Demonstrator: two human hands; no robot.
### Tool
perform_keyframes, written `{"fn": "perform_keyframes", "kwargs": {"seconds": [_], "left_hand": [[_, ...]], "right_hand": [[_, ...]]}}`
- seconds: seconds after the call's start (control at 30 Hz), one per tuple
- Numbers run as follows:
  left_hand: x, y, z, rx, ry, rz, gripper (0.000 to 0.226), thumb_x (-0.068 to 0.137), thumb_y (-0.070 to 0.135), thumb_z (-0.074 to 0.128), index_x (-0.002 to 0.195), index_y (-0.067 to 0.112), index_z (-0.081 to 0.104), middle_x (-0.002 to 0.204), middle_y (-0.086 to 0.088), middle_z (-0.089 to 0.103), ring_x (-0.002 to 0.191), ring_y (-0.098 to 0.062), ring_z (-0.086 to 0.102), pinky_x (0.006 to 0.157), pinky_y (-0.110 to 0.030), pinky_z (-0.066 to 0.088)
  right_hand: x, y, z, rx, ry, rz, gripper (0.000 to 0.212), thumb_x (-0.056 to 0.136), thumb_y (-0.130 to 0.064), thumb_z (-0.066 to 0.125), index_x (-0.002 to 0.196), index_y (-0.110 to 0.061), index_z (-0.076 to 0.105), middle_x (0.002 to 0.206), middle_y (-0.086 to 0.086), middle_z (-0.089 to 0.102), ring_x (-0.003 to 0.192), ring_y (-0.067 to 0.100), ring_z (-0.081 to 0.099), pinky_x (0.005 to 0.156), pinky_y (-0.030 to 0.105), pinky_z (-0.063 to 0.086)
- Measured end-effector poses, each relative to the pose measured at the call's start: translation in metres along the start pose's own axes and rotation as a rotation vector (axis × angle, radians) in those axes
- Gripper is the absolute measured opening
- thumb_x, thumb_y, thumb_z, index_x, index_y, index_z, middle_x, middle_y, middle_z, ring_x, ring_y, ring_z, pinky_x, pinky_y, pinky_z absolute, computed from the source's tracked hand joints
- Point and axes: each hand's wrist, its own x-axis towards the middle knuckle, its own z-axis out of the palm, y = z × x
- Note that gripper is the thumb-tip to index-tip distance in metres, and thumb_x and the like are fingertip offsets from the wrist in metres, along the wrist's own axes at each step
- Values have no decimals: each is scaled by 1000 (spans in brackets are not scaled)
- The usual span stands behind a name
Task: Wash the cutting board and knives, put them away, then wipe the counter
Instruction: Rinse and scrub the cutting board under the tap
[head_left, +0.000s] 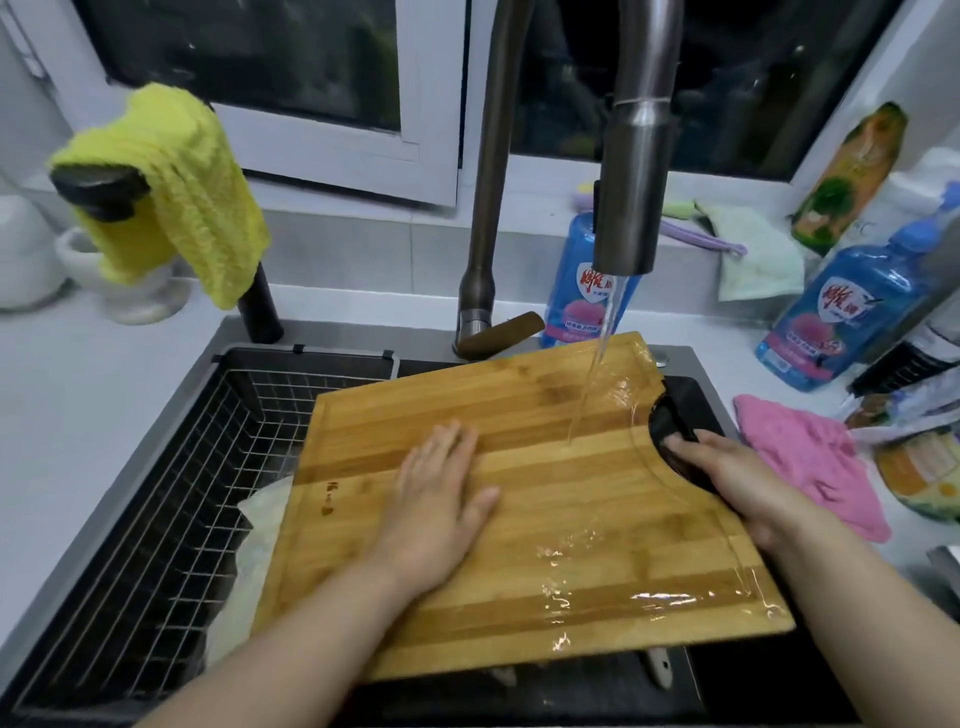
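Bare forearms, no sleeves, seemingly no rings

Two blue detergent bottles, one behind the faucet (582, 280) and one on the right counter (852, 312), carry red-and-white shield labels with Chinese characters too blurred to read. The bamboo cutting board (519, 509) bears a small burned mark, also illegible.

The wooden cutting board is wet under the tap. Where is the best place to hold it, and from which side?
Probably at the curved cut-out on the right edge of the cutting board, coming from the right. The right hand already grips there, and the notch gives fingers an edge to hook. The flat face is wet and likely slippery; the left hand only lies flat on it.
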Motion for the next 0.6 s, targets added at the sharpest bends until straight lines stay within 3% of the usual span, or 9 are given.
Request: {"fn": "perform_keyframes", "kwargs": {"seconds": [0.03,0.07,0.1,0.17,0.27,0.37,0.43,0.53,0.6], "left_hand": [[-1,14,7,8,-52,70,61,95,45,30,145,29,1,155,9,-4,142,-7,-7,111,-23,-9],[1,20,12,27,-88,115,60,95,46,29,145,29,0,155,10,-6,141,-5,-9,110,-22,-11],[3,21,14,45,-106,140,60,95,47,27,145,30,0,155,10,-7,141,-4,-10,110,-21,-12],[8,3,11,78,-117,132,58,95,48,24,145,31,0,154,11,-8,141,-5,-10,109,-22,-13],[14,-55,-9,102,-55,-111,55,97,44,20,145,27,1,155,6,-4,143,-10,-5,113,-27,-7],[20,-84,-20,116,-23,-330,56,98,41,18,146,17,3,156,-1,-1,144,-15,-2,117,-33,-1],[24,-64,-12,110,-23,-266,59,97,44,17,146,17,0,156,-1,-5,143,-15,-5,116,-34,-3],[27,-19,3,100,-113,35,57,96,46,17,146,24,-2,155,6,-7,142,-10,-8,113,-28,-8],[40,-26,-2,109,-110,110,55,97,44,21,146,27,2,156,6,-2,143,-10,-4,113,-28,-5]], "right_hand": [[-2,-3,1,-9,6,-13,35,93,-13,48,126,-5,38,80,10,60,72,24,59,50,22,49],[-2,-4,1,-20,8,-22,37,93,-13,48,106,20,38,83,12,60,75,25,58,51,22,48],[-3,-4,2,-21,9,-26,34,93,-13,48,122,6,50,87,15,60,78,26,59,51,22,47],[-2,-3,3,-19,-7,-25,34,93,-14,49,121,5,50,87,15,61,77,25,59,53,22,47],[3,7,4,9,-27,-22,11,92,-14,50,96,-7,57,74,10,58,64,22,55,61,26,45],[4,10,9,21,-21,-41,13,92,-7,49,84,-12,58,70,7,60,62,18,56,59,24,47],[5,9,10,27,-1,-51,21,91,-2,46,80,-15,60,64,4,61,63,16,55,52,19,48],[4,8,10,26,-1,-51,26,90,2,44,87,-17,61,62,5,62,60,17,56,49,17,47],[2,10,7,56,-12,-47,28,89,3,43,88,-17,61,54,2,65,50,13,61,46,16,48]]}}
